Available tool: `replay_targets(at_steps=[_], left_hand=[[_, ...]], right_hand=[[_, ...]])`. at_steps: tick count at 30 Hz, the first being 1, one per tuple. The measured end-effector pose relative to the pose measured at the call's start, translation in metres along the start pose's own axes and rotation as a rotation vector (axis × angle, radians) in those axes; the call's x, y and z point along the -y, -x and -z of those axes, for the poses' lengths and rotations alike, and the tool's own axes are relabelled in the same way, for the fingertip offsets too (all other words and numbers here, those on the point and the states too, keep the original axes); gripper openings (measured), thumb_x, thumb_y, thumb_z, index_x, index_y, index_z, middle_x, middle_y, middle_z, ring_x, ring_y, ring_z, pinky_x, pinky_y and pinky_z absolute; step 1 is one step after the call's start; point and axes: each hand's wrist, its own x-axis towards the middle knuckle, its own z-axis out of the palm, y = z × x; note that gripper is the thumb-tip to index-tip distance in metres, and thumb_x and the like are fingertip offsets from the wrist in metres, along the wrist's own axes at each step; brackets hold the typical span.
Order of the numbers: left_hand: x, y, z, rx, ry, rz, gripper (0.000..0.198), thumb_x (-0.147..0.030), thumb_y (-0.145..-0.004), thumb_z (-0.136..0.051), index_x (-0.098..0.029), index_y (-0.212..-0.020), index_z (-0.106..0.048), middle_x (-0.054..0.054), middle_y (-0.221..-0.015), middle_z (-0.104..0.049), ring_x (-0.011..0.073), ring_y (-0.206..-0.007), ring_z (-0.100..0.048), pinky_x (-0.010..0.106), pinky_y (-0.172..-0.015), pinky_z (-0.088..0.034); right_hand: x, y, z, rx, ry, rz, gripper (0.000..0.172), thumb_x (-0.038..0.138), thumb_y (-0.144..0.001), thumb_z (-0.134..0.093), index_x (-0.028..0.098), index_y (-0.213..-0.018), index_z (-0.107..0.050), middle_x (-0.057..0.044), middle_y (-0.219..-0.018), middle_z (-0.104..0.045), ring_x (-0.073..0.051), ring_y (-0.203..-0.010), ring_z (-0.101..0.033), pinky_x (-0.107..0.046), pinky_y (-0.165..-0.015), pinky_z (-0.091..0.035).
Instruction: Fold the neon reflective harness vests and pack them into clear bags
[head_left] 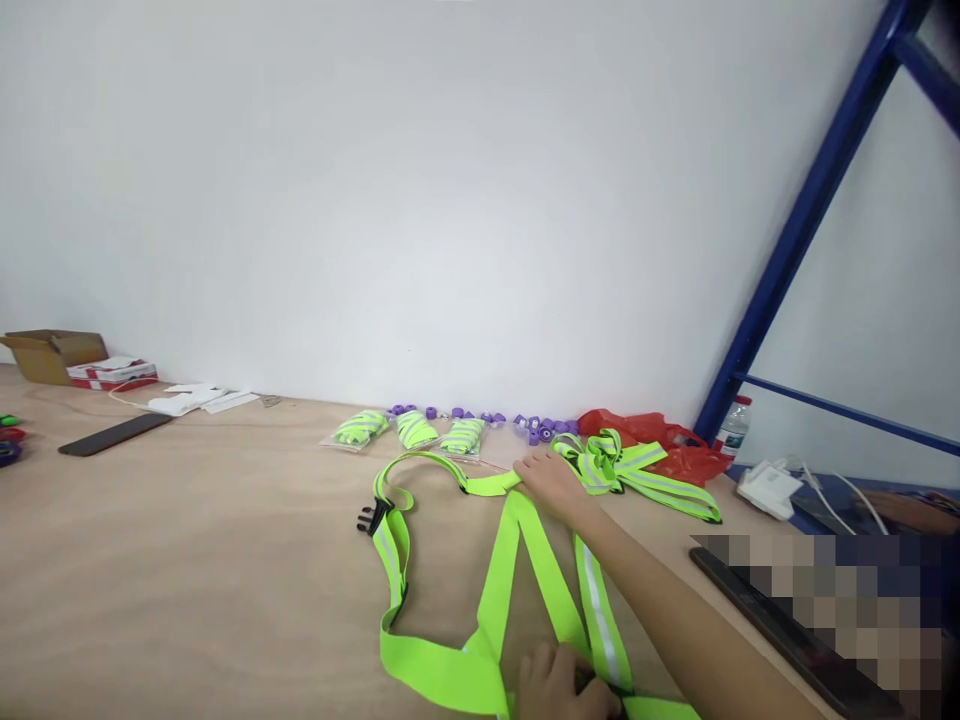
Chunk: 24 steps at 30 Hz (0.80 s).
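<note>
A neon-green reflective vest (pixel 442 665) made of elastic straps lies spread on the table, with silver stripes on some straps. At its left side a black buckle half (pixel 374 517) points outward. My right hand (pixel 551 487) reaches across to the far end, its fingers closed on the strap where two bands meet in a V. Close to the bottom edge, my left hand (pixel 559 685) has curled fingers gripping the vest's near part, by a dark piece that is mostly hidden. The vest's lowest part runs out of view.
Several bagged green straps (pixel 416 430) and purple pieces (pixel 544 430) lie along the wall. Right of them are another strap bundle (pixel 600 465), a red plastic bag (pixel 690 460), a bottle (pixel 735 425) and a white adapter (pixel 769 488). A blue metal frame (pixel 810 200) rises at right; a cardboard box (pixel 56 355) stands far left.
</note>
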Motion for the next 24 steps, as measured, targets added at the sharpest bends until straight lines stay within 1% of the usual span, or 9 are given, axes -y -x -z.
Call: replay_targets(at_steps=[3, 5, 7, 10, 13, 17, 20, 22, 24], left_hand=[[-0.015, 0.003, 0.010, 0.000, -0.101, -0.149, 0.038, -0.058, -0.080, -0.066, -0.030, -0.106, -0.070, 0.011, -0.114, -0.067, 0.0362, -0.101, -0.062, 0.050, -0.082, -0.051], [-0.021, 0.016, 0.030, -0.144, -0.102, -0.306, 0.049, -0.059, -0.079, -0.067, -0.027, -0.117, -0.066, 0.013, -0.128, -0.062, 0.0367, -0.112, -0.059, 0.052, -0.093, -0.049], [-0.022, 0.038, 0.057, -0.286, -0.090, -0.396, 0.037, -0.046, -0.085, -0.065, -0.026, -0.117, -0.065, 0.011, -0.130, -0.062, 0.0325, -0.118, -0.058, 0.050, -0.102, -0.047], [-0.012, 0.075, 0.102, -0.341, -0.130, -0.384, 0.034, -0.019, -0.089, -0.053, -0.025, -0.122, -0.062, 0.010, -0.129, -0.064, 0.0268, -0.121, -0.058, 0.047, -0.109, -0.045], [0.009, 0.105, 0.138, -0.352, -0.184, -0.332, 0.037, -0.013, -0.089, -0.050, -0.028, -0.120, -0.063, 0.008, -0.128, -0.066, 0.0252, -0.122, -0.059, 0.047, -0.110, -0.044], [0.051, 0.112, 0.182, -0.498, -0.130, -0.195, 0.027, -0.021, -0.094, -0.049, -0.026, -0.114, -0.067, 0.008, -0.118, -0.070, 0.0234, -0.113, -0.063, 0.038, -0.099, -0.051], [0.088, 0.088, 0.225, -0.688, -0.118, 0.088, 0.026, -0.033, -0.093, -0.049, -0.020, -0.104, -0.069, 0.011, -0.108, -0.072, 0.0265, -0.103, -0.065, 0.040, -0.093, -0.051], [0.110, 0.062, 0.252, -0.627, -0.134, 0.300, 0.036, -0.039, -0.085, -0.054, -0.016, -0.108, -0.069, 0.015, -0.117, -0.070, 0.0325, -0.112, -0.061, 0.044, -0.095, -0.046], [0.126, 0.036, 0.270, -0.418, 0.018, 0.478, 0.042, -0.048, -0.077, -0.062, -0.016, -0.102, -0.071, 0.015, -0.117, -0.070, 0.0351, -0.112, -0.061, 0.039, -0.089, -0.047]], right_hand=[[0.011, 0.000, -0.007, -0.017, -0.024, -0.028, 0.019, 0.034, -0.094, -0.060, 0.018, -0.103, -0.062, -0.015, -0.109, -0.069, -0.030, -0.104, -0.062, -0.037, -0.085, -0.044], [0.017, 0.006, -0.007, -0.034, -0.049, -0.064, 0.028, 0.038, -0.096, -0.056, 0.017, -0.114, -0.059, -0.016, -0.119, -0.065, -0.030, -0.106, -0.062, -0.038, -0.085, -0.046], [0.018, 0.020, -0.002, -0.081, -0.139, -0.103, 0.036, 0.040, -0.098, -0.052, 0.017, -0.125, -0.053, -0.016, -0.128, -0.061, -0.030, -0.111, -0.060, -0.039, -0.089, -0.047], [0.016, 0.063, 0.008, -0.213, -0.426, -0.121, 0.040, 0.039, -0.096, -0.050, 0.020, -0.131, -0.052, -0.013, -0.132, -0.060, -0.028, -0.120, -0.057, -0.040, -0.099, -0.046], [0.015, 0.127, 0.010, -0.277, -0.600, -0.141, 0.038, 0.045, -0.095, -0.049, 0.025, -0.126, -0.058, -0.010, -0.130, -0.063, -0.029, -0.123, -0.057, -0.044, -0.105, -0.044], [0.027, 0.210, -0.005, -0.189, -0.680, -0.162, 0.034, 0.050, -0.093, -0.054, 0.028, -0.117, -0.065, -0.009, -0.126, -0.066, -0.028, -0.120, -0.060, -0.042, -0.102, -0.050], [0.040, 0.245, -0.019, -0.126, -0.667, -0.148, 0.036, 0.049, -0.092, -0.057, 0.029, -0.120, -0.067, -0.010, -0.140, -0.057, -0.029, -0.128, -0.055, -0.043, -0.106, -0.049], [0.048, 0.255, -0.025, -0.095, -0.663, -0.157, 0.039, 0.050, -0.092, -0.056, 0.030, -0.124, -0.066, -0.010, -0.148, -0.050, -0.030, -0.133, -0.051, -0.044, -0.107, -0.047], [0.054, 0.256, -0.028, -0.068, -0.673, -0.163, 0.041, 0.050, -0.092, -0.057, 0.031, -0.126, -0.065, -0.009, -0.151, -0.046, -0.030, -0.135, -0.049, -0.046, -0.108, -0.046]])
